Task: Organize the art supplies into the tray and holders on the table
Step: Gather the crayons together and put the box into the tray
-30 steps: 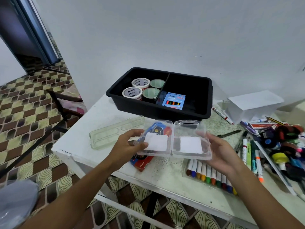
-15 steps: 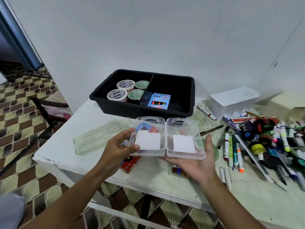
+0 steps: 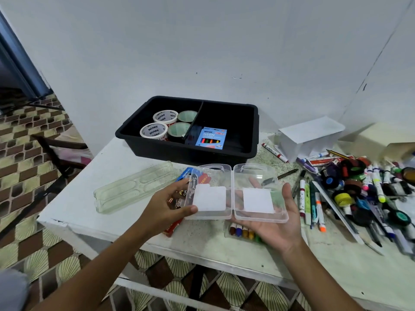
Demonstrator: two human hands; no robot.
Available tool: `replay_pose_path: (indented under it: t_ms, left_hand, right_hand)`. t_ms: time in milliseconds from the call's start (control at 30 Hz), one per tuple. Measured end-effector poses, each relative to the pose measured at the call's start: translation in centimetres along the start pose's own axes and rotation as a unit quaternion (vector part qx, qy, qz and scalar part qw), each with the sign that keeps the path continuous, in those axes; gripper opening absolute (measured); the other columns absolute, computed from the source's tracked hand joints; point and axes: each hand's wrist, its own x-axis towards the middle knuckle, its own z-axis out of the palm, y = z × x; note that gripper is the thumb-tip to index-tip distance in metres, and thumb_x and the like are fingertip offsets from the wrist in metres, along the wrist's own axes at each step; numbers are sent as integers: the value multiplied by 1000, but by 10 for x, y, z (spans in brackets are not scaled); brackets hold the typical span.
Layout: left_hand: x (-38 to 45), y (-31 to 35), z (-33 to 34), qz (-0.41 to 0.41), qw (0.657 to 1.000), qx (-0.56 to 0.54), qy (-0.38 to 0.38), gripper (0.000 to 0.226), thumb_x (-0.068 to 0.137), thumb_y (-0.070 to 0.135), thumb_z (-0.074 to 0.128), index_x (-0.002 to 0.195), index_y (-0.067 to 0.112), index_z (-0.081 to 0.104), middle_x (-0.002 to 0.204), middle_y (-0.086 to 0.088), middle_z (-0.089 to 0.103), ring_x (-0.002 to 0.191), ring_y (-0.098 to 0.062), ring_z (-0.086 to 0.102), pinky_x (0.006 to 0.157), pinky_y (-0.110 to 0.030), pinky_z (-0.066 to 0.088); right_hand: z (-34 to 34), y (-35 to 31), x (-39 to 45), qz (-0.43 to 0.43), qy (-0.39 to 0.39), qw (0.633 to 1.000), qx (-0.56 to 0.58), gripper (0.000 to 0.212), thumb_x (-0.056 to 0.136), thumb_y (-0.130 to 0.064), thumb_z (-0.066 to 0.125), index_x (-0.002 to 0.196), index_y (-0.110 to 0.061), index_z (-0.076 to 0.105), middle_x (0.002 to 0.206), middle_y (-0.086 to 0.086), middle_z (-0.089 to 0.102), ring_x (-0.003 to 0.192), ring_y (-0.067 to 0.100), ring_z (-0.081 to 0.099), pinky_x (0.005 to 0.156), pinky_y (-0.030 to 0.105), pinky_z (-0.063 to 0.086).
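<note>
A clear hinged case [image 3: 235, 194] lies open above the worktop [image 3: 125, 158] — left hand [image 3: 166, 205] pinching its left edge, right hand [image 3: 278, 223] flat beneath the right half — black tray [image 3: 254, 131] behind.

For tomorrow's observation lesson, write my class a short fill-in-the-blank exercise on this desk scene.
1. The black tray holds ____ rolls of tape.
2. The blue crayon box lies in the tray's ____ compartment.
3. The clear plastic case held by the left hand and right hand is ____.

Missing words: four; right; open
</note>
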Motion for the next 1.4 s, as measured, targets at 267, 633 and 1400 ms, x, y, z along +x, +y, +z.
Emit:
replay_pose_path:
  t_ms: [267,633,1400]
  left_hand:
    - [5,-22,-5,37,986,153,59,74,79,82,26,132,37,51,129,5,57,110,1,46,87,-18,38]
    - [5,-41,-1,29,929,368,-12,102,66,88,36,146,24,40,154,-5,30,135,-27,31,107,-48,34]
    - [-43,-38,-128,9,929,365,61,93,62,76,49,136,19,53,144,-10,45,124,-25,39,95,-44,39]
  right_hand:
    - [-1,-9,-10,-16,14,1000,-3,78,80,-57,67,142,-14,46,147,34,31,134,56,30,98,74,29]
    - [2,-18,-17,-68,69,994,-49,85,73,-58,70,143,-14,47,143,35,38,128,55,40,89,73,41]
    - [19,14,22,-31,67,994,-77,75,72,-55,67,135,-17,55,134,32,51,118,53,52,89,73,40]
